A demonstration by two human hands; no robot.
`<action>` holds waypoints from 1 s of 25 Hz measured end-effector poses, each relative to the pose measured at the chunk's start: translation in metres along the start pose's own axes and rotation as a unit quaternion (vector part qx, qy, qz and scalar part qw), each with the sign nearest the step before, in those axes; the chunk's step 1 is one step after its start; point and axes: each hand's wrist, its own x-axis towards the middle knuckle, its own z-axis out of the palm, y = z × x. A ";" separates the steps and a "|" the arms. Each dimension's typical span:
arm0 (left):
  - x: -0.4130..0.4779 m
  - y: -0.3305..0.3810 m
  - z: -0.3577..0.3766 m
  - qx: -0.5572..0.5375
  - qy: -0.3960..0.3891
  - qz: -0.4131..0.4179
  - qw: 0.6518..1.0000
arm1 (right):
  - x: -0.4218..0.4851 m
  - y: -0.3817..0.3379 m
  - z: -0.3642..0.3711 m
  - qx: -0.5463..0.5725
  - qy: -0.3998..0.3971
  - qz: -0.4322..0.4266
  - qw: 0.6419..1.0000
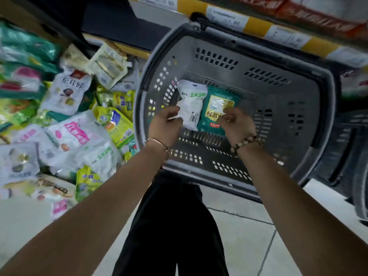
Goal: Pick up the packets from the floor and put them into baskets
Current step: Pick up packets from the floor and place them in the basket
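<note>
Hands both down inside the grey basket (pixel 328 92), side by side and apart. I read the left hand (pixel 165 126) as curled, pinching the near left edge of a white packet (pixel 192 100); the packet runs away from the fingers toward the basket's far wall. The right hand (pixel 237 124) is curled too, fingertips nipping the right side of a teal packet (pixel 214 118), which lies just left of that grip. The two packets sit between the hands, edges touching or overlapping. I cannot tell if either rests on the basket bottom.

A thin bangle (pixel 157 142) is on the left wrist and a beaded bracelet (pixel 247 143) on the right.

Well left of the left hand, outside the basket, lies a heap of loose packets (pixel 79 126) on the floor (pixel 239 236). Beyond both grips is a shelf edge (pixel 256 24) with price labels.
</note>
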 end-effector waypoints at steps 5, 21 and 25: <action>-0.060 -0.009 -0.071 -0.056 0.068 0.000 0.996 | -0.065 -0.028 0.017 -0.024 -0.068 -0.063 0.995; -0.057 -0.252 -0.218 -0.055 0.174 -0.235 0.955 | -0.117 -0.042 0.272 -0.090 -0.248 -0.035 0.964; -0.027 -0.312 -0.234 -0.022 0.143 -0.265 0.953 | -0.077 -0.018 0.318 -0.118 -0.246 0.053 0.961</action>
